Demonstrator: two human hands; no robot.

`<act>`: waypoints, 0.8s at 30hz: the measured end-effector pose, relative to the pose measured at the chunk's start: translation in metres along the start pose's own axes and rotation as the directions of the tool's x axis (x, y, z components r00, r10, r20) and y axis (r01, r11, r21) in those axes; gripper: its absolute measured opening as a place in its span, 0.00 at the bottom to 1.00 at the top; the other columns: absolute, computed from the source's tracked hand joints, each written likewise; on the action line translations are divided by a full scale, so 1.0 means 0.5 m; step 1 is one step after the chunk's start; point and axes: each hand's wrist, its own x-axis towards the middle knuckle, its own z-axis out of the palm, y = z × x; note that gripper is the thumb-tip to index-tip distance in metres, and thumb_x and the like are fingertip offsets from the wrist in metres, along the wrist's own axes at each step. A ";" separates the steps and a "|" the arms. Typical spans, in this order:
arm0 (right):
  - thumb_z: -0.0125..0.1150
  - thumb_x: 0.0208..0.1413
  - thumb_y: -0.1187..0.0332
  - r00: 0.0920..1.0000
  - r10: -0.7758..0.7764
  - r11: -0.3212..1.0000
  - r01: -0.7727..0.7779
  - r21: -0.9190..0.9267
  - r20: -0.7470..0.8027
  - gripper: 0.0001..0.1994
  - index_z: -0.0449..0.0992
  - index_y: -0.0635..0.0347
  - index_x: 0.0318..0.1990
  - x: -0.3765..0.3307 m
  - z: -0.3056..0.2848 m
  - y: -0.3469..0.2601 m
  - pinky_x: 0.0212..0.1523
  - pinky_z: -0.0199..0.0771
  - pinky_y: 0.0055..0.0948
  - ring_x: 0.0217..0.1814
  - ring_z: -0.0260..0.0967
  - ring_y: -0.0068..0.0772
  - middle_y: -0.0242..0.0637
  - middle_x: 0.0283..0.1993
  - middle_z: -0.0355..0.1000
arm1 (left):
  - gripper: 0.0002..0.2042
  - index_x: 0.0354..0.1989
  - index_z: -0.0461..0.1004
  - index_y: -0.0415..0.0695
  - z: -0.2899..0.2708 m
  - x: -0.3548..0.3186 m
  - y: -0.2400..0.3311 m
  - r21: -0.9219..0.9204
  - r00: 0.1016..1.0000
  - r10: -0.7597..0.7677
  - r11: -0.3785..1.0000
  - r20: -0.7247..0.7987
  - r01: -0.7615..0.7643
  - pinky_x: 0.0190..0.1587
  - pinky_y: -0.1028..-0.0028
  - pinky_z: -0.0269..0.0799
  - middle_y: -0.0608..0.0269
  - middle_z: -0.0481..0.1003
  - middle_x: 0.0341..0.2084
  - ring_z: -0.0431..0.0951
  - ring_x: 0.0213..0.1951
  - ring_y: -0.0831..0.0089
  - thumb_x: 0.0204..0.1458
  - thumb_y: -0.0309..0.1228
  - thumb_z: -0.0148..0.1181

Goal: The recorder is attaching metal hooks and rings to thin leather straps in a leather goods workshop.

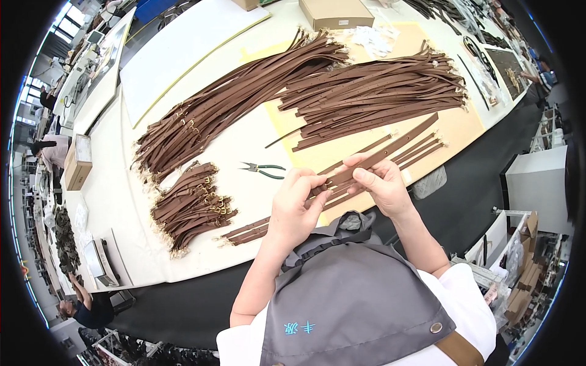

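Above the table edge, a brown leather strap (394, 147) with punched holes slants between my hands. My left hand (295, 204) is closed in a pinch on the strap's near end, where a small brass-coloured buckle (329, 183) shows. My right hand (386, 185) grips the strap farther along, thumb on top and fingers beneath. Several more straps (250, 230) lie on the table below my hands and stick out on both sides. Green-handled pliers (265, 169) rest on the white cloth to the left of my hands.
A long strap bundle (244, 85) and a second bundle (378, 91) lie across the table. Short buckled straps (192, 207) are heaped at left. Behind are a cardboard box (336, 13) and white paper pieces (373, 40). Another person (91, 308) is at the far lower left.
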 end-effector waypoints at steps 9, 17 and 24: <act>0.61 0.67 0.73 0.998 -0.056 0.975 0.050 -0.217 -0.024 0.14 0.79 0.68 0.56 0.001 0.049 -0.005 0.45 0.81 0.24 0.45 0.79 0.22 0.37 0.46 0.82 | 0.12 0.42 0.77 0.35 -0.002 -0.005 -0.040 0.190 0.999 0.009 0.982 0.039 -0.017 0.31 0.75 0.75 0.57 0.74 0.36 0.80 0.33 0.71 0.50 0.15 0.69; 0.53 0.65 0.69 0.982 -0.147 0.542 0.178 -0.821 0.116 0.12 0.80 0.66 0.47 0.075 0.138 0.017 0.32 0.75 0.44 0.30 0.77 0.51 0.48 0.28 0.77 | 0.11 0.41 0.75 0.36 -0.027 0.019 -0.124 0.273 0.996 -0.047 0.962 0.071 0.026 0.39 0.61 0.76 0.50 0.74 0.35 0.78 0.38 0.51 0.49 0.15 0.64; 0.54 0.63 0.67 0.972 -0.177 0.576 0.228 -0.785 0.153 0.12 0.80 0.60 0.49 0.136 0.187 0.061 0.40 0.79 0.43 0.34 0.78 0.52 0.47 0.30 0.78 | 0.09 0.41 0.75 0.37 -0.081 0.037 -0.209 0.166 0.978 -0.207 0.964 -0.015 0.207 0.35 0.73 0.75 0.58 0.78 0.32 0.77 0.31 0.77 0.52 0.15 0.63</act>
